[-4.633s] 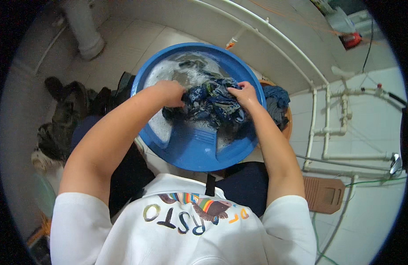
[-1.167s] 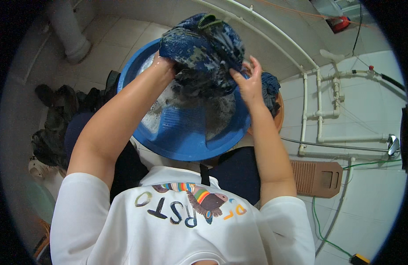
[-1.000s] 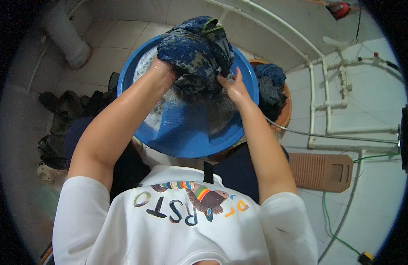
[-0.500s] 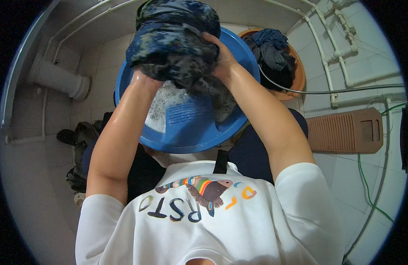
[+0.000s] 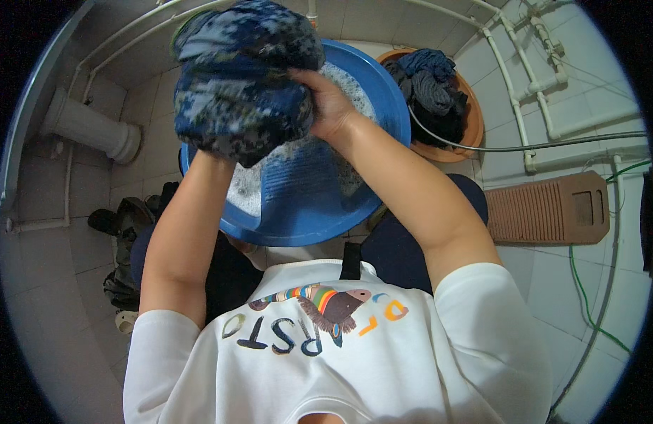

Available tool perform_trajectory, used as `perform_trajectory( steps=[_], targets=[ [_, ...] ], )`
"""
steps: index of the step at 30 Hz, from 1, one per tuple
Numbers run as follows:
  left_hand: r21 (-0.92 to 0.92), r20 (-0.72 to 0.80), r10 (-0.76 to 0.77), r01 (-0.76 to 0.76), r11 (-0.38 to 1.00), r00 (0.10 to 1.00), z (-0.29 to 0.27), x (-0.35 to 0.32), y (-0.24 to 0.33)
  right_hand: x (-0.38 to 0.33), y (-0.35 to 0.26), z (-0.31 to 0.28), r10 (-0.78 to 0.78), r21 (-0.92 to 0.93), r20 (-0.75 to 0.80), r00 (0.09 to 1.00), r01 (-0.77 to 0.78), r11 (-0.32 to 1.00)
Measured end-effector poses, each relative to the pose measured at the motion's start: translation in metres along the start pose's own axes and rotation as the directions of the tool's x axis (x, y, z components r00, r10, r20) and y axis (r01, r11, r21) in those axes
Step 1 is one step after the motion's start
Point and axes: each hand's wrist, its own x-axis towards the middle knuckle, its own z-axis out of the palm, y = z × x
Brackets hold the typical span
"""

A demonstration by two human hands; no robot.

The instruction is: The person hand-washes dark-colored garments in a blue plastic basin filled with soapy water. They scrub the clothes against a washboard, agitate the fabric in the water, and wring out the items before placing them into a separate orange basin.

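A bunched, wet, dark blue patterned garment (image 5: 241,78) is held up above a blue plastic basin (image 5: 319,205) of soapy water. My right hand (image 5: 330,106) grips its right side. My left hand is hidden behind the cloth; only the left forearm (image 5: 188,226) shows, rising into the bundle from below. Foam lies on the water inside the basin.
An orange basin (image 5: 473,120) with dark wet clothes stands at the back right. A brown ribbed washboard (image 5: 545,208) lies on the tiled floor at right, near white pipes (image 5: 531,92) and a green hose (image 5: 588,311). Dark clothes (image 5: 125,240) lie at left; a white pipe base (image 5: 93,131) stands beyond.
The garment has been lifted out of the basin's water and raised high to the left, bunched tighter between both hands. The view has swung toward the left.
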Motion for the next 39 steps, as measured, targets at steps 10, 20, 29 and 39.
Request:
perform_trajectory(
  steps=[10,20,29,39],
  targets=[
    [0.043,-0.138,0.123,-0.118,0.992,0.983,-0.015,0.011,0.007,-0.010,-0.008,-0.004,0.300,-0.198,-0.354,0.886,-0.384,0.902],
    [-0.123,-0.222,-0.110,0.084,0.989,0.969,0.038,-0.017,-0.026,-0.001,-0.004,-0.025,0.042,0.093,-0.078,0.996,-0.035,0.995],
    [-0.326,-0.157,-0.200,0.140,0.935,0.967,0.041,-0.024,-0.029,-0.021,-0.002,-0.002,-0.030,0.022,-0.040,0.999,0.030,0.999],
    [-0.296,-0.213,-0.287,0.219,0.930,0.934,0.037,-0.029,-0.030,-0.010,0.013,-0.041,0.081,0.133,0.057,0.995,-0.088,0.987]
  ],
)
